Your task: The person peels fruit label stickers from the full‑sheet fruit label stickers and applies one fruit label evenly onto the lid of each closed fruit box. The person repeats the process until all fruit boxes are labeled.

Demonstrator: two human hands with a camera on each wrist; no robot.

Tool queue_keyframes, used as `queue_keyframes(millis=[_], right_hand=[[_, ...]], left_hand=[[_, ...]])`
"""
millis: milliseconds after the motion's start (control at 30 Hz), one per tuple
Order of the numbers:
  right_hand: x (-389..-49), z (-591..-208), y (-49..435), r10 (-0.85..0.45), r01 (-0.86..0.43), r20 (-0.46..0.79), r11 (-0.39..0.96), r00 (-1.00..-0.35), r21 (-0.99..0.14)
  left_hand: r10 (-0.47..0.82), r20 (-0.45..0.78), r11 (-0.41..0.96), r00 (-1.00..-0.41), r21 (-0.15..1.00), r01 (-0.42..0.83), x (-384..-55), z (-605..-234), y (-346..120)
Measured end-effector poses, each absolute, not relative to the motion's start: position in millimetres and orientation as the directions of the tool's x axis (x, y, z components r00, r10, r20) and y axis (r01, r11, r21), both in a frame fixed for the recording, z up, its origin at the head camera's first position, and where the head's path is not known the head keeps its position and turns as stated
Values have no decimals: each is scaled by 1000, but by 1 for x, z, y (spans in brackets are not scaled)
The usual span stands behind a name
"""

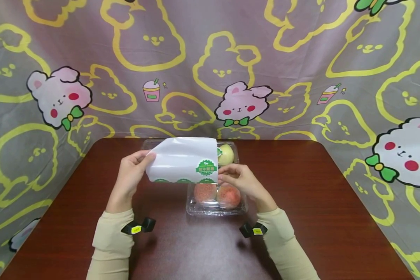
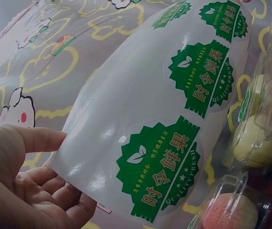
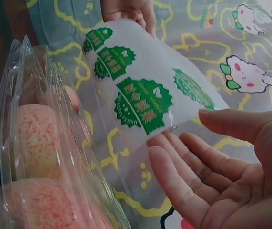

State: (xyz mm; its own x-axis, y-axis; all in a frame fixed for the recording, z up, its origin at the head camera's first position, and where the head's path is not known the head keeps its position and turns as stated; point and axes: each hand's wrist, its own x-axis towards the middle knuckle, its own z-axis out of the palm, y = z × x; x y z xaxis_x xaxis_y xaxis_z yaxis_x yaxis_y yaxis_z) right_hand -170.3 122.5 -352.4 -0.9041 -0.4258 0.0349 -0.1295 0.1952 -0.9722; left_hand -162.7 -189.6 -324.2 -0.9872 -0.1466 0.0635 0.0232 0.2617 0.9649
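Note:
My left hand [image 1: 131, 173] pinches the left end of a white sheet of green round fruit stickers [image 1: 182, 159] between thumb and fingers. The left wrist view shows the sheet bowed, with printed labels [image 2: 162, 167] along one edge. At the sheet's other end is my right hand [image 1: 243, 181]. In the right wrist view its thumb and fingers [image 3: 174, 188] are spread at the sheet's edge, without a visible pinch. Below the sheet, a clear plastic box [image 1: 217, 212] holds reddish peaches [image 1: 229, 195]. Behind, partly hidden by the sheet, another clear box contains pale yellow-green fruit [image 1: 226, 154].
The dark red-brown table [image 1: 301, 186] carries the boxes near its middle and far edge. A patterned cloth [image 1: 182, 85] hangs behind and at both sides. Small black cameras [image 1: 253, 230] are strapped to both wrists.

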Motion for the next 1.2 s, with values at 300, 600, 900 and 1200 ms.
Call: queue_keyframes(millis=[300, 600, 900, 1200], right_hand=[[-169, -354, 118, -362, -165, 98, 161, -927, -973], [-169, -352, 120, -280, -188, 143, 140, -949, -972], [-168, -347, 121, -199, -140, 119, 91, -973, -986], [-168, -346, 123, -209, -170, 152, 74, -966, -983]], left_hand=[[-142, 16, 267, -990, 963, -23, -166, -326, -180], [-49, -11, 284, -999, 959, -25, -168, -328, -180], [31, 15, 337, -999, 941, 24, -166, -331, -181], [20, 117, 420, -993, 900, 115, -170, -336, -175]])
